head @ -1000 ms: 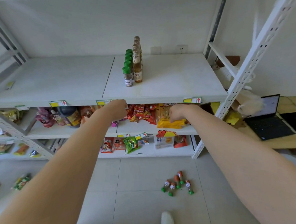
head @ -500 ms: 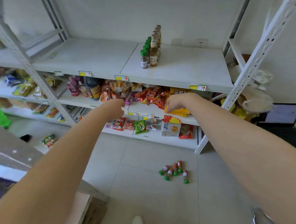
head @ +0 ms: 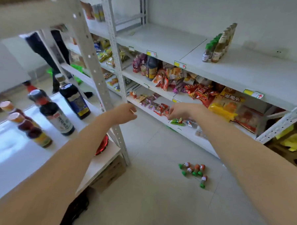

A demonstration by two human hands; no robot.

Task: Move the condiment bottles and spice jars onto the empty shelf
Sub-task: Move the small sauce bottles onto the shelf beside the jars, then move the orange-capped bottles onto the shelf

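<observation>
The white top shelf on the right carries a row of green-capped spice jars and a row of amber condiment bottles. On the near left shelf stand dark sauce bottles, a black bottle and jars with orange lids. Several small green-capped jars lie on the floor. My left hand hangs in the air with loosely curled fingers, holding nothing. My right hand hovers before the lower snack shelf, fingers relaxed and empty.
A white perforated upright post stands just left of my left hand. Snack packets fill the two lower shelves. A cardboard box sits under the near shelf. Another person's legs show behind the rack at the left.
The view has swung left, bringing the near shelf with its sauce bottles into sight. Both hands have drawn back and down from the top shelf's edge, still empty.
</observation>
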